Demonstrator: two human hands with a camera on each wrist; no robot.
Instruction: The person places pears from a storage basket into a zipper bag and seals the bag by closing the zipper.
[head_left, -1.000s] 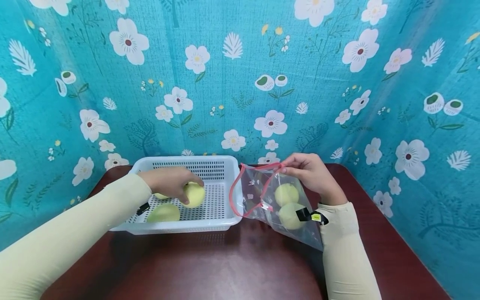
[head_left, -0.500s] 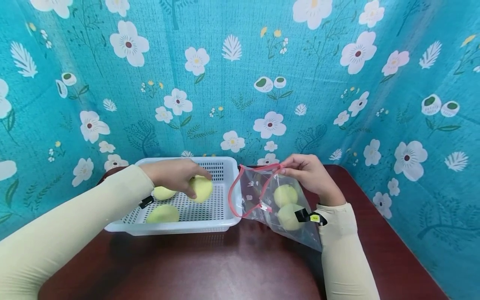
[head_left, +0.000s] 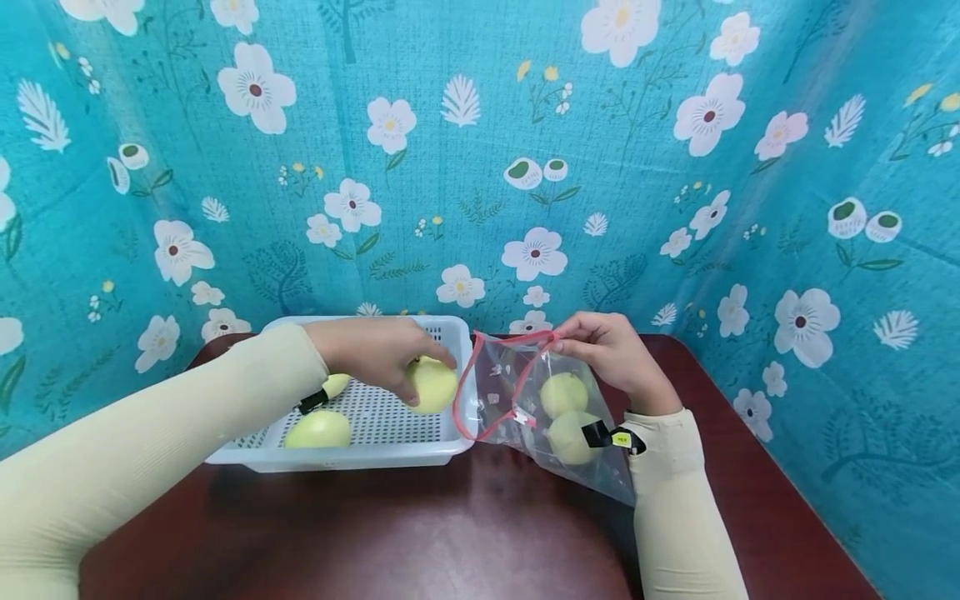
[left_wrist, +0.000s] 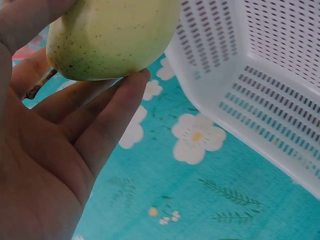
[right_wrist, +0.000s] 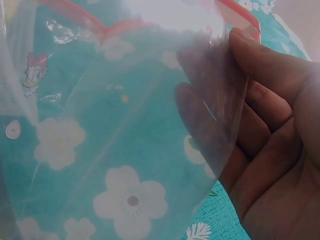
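Observation:
My left hand grips a yellow-green pear over the right end of the white basket. In the left wrist view this pear shows dark specks and a brown stem, with fingertips along its underside. My right hand pinches the red-edged rim of a clear zip bag between thumb and fingers, and the bag's mouth gapes toward the basket. Inside the bag lie two pears. Another pear rests at the basket's front left, and one more is partly hidden behind the left wrist.
The basket's right wall stands right at the bag's mouth. Both rest on a dark red-brown table. A turquoise flowered cloth hangs behind the table and along its sides.
My left hand has carried the pear rightward across the basket, toward the bag's mouth. More of the pear behind the wrist came into view, then was partly covered again. My right hand keeps its pinch.

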